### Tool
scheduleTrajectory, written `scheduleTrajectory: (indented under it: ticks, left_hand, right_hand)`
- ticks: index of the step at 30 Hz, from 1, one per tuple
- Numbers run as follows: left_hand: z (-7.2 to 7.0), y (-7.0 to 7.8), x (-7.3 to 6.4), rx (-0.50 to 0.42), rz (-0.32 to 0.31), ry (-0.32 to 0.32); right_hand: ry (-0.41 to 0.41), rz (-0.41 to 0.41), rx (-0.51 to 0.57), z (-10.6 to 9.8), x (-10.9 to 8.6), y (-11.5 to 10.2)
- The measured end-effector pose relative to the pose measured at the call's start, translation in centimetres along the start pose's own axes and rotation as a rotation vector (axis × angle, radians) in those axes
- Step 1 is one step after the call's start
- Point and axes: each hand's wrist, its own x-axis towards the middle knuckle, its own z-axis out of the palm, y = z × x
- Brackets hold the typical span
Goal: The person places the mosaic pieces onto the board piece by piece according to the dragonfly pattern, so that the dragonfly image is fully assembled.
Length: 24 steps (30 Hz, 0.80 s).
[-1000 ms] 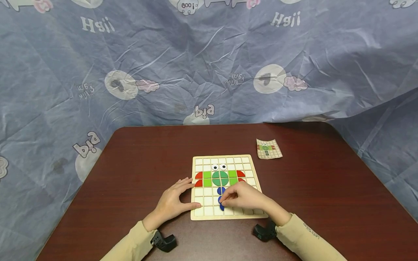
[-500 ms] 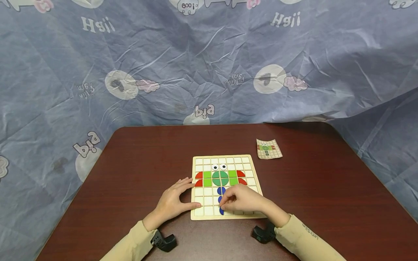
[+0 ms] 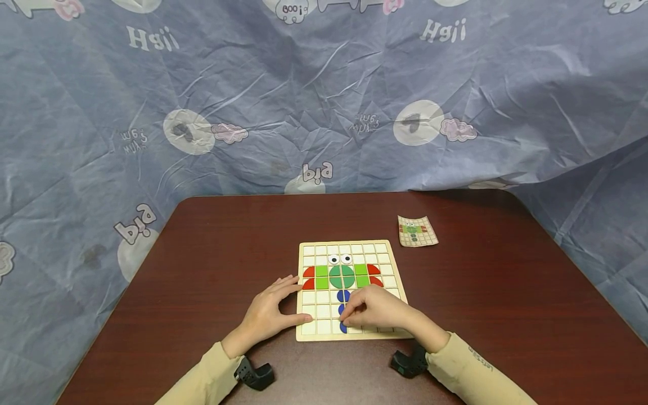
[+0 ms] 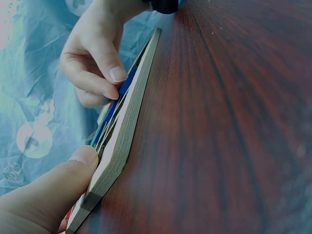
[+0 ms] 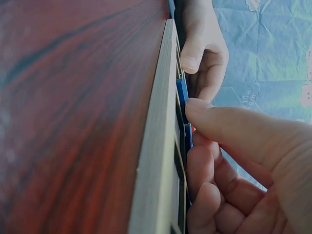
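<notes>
A wooden grid board [image 3: 329, 337] with a raised frame lies on the table. My right hand [image 3: 377, 306] is over its lower part, thumb and forefinger pinching a small blue rounded piece [image 3: 343, 327] in the bottom row. In the right wrist view the thumb tip touches that blue piece [image 5: 182, 97], which lies partly raised along the board. Above it run more blue pieces [image 3: 340, 296], partly hidden by my fingers. My left hand [image 3: 268, 309] rests at the board's left side, thumb on the lower left corner and straight fingers touching the left edge.
On the board sit a green circle of quarter pieces [image 3: 335, 271], light green squares [image 3: 321, 270], red quarter pieces [image 3: 309, 272] and two eye pieces [image 3: 333, 259]. A pattern card [image 3: 417, 232] lies behind and right of the board on the brown table [image 3: 243, 236].
The right hand has moved slightly toward the board's front edge; the bottom blue piece, tilted at first, now lies flatter in the bottom row. The left hand stays still.
</notes>
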Motion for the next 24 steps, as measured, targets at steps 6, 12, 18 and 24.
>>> scheduleTrajectory:
  ticks: [6,12,18,24]
  left_hand:
    - [0.0,0.0,0.0,-0.007,-0.004,0.001]
    - [0.0,-0.1,0.0,-0.002,0.004,-0.003]
    - [0.0,-0.1,0.0,0.006,0.006,-0.01]
    - [-0.1,-0.1,0.0,0.003,0.006,-0.007]
  right_hand:
    - [0.008,-0.02,0.007,-0.2,-0.1,0.3]
    - [0.052,-0.056,0.074,-1.3,-0.6,0.6]
    - [0.109,-0.069,0.129,-3.3,-2.2,0.8]
    - [0.156,-0.046,0.15,-4.8,-4.4,2.0]
